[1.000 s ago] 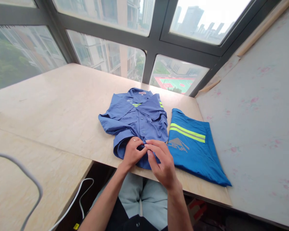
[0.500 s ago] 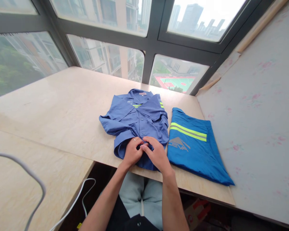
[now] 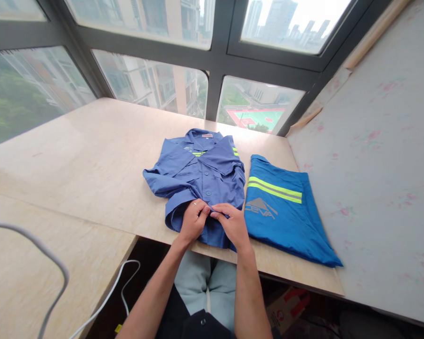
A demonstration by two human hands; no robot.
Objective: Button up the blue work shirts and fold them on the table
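Observation:
A purple-blue work jacket (image 3: pixel 187 174) lies front up on the pale tabletop, its collar toward the window and its lower edge near the table's front. Buttons run down its middle, and yellow-green stripes show at the inside and one sleeve. My left hand (image 3: pixel 194 219) pinches the jacket's front placket below the visible buttons. Close beside it, my right hand (image 3: pixel 231 222) also grips the placket between thumb and fingers. Whatever button sits under the fingertips is hidden. The cuffed sleeve end (image 3: pixel 176 212) curls open next to my left hand.
A folded bright-blue garment (image 3: pixel 279 226) with striped tape and a grey logo lies right of the jacket. White cables (image 3: pixel 113 292) hang at the left. Windows (image 3: pixel 151 80) stand behind the tabletop (image 3: pixel 74 155), a flowered wall (image 3: pixel 381 188) at right. Below is a box (image 3: pixel 286 308).
My fingertips have drawn slightly apart along the placket, the right hand shifting a little to the right. The jacket stays in place; the view has tilted slightly.

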